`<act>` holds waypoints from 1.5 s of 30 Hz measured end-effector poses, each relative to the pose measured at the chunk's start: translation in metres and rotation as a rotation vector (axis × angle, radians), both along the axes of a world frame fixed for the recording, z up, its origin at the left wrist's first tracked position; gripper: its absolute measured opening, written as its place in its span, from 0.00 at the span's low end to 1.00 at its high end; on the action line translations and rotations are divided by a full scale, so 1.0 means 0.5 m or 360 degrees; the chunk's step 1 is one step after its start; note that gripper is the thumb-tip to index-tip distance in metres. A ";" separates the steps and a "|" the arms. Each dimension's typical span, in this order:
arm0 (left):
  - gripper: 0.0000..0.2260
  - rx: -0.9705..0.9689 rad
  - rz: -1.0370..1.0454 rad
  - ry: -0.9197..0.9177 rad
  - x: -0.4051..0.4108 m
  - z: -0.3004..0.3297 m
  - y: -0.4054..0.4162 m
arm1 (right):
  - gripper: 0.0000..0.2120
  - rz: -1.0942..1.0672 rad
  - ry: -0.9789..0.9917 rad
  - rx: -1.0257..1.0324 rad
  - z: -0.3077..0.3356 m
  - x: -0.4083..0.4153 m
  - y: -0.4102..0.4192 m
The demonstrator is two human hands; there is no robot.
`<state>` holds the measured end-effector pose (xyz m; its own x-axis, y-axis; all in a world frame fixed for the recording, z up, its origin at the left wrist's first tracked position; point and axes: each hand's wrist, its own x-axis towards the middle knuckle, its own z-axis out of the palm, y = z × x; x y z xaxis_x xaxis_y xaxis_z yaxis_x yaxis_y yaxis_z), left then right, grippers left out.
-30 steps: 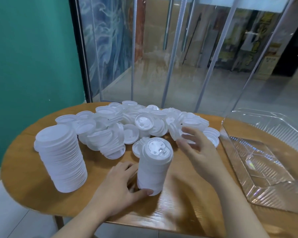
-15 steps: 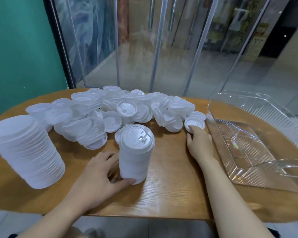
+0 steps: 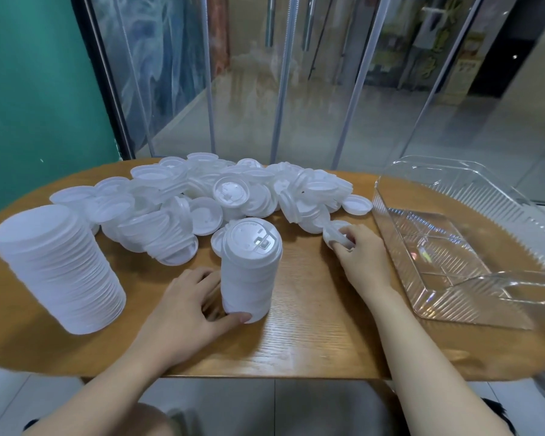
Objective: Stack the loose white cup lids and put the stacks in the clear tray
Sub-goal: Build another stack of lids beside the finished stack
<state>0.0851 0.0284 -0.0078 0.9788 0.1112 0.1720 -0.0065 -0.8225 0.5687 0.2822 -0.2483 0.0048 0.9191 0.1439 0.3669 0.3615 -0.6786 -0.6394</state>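
Behind the wooden worktop we see glass doors and, at the upper left of the frame, a green wall. Half a second ago the right hand was lying flat on one loose lid at the right edge of the pile; now its fingers pinch that lid and tip it up from the wood. So one more lid is picked, and we judge it goes next on top of the small stack in the centre of the frame. The left hand has not moved: its grip stays curled around the foot of this stack, thumb in front, and keeps it upright.

The lids are thin white plastic discs with a raised rim and a small drinking flap. Most lie in a loose pile across the middle of the frame. A taller stack stands leaning at the left. The clear tray at the right has nothing in it yet, so we think much work remains.
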 end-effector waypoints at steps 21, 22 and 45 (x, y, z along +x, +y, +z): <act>0.32 0.0007 0.0027 0.0011 -0.001 0.000 -0.003 | 0.35 0.0393 0.0377 -0.0483 0.015 -0.145 0.026; 0.32 0.0007 0.0027 0.0012 -0.001 0.000 -0.003 | 0.36 0.0410 0.0361 -0.0510 0.015 -0.147 0.027; 0.31 0.0038 0.0019 -0.0031 0.004 -0.009 0.002 | 0.30 0.0712 -0.0107 0.0238 0.153 -0.228 0.157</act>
